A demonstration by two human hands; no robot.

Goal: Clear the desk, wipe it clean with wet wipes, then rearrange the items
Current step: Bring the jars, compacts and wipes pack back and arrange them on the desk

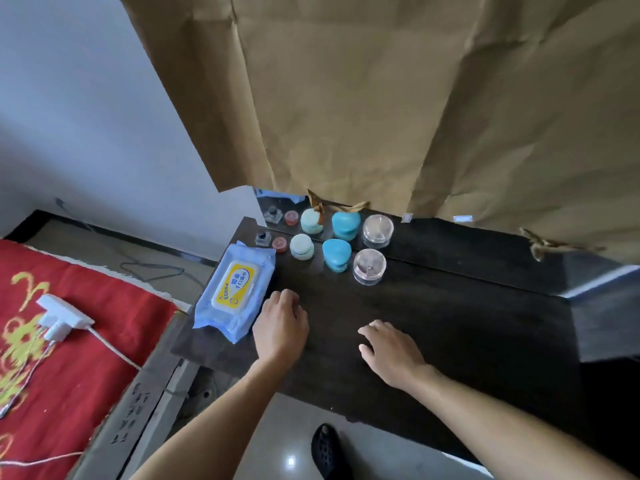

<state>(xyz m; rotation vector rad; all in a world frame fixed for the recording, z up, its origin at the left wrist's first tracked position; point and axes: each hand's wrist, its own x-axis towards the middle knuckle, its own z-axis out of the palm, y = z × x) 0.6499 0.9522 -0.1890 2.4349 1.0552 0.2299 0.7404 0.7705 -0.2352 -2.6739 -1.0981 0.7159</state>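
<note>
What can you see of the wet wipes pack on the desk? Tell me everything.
The wet wipes pack is a soft, light blue plastic pouch with a white flip lid bearing a yellow label; the lid looks closed. It lies flat, label up, at the left end of the dark desk. The left hand sits right beside it; contact cannot be told.

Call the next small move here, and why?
Probably: left hand grips the wipes pack beside it and lifts it off the desk. It and the right hand hold nothing; the pack and five small containers sit there uncleared.
</note>
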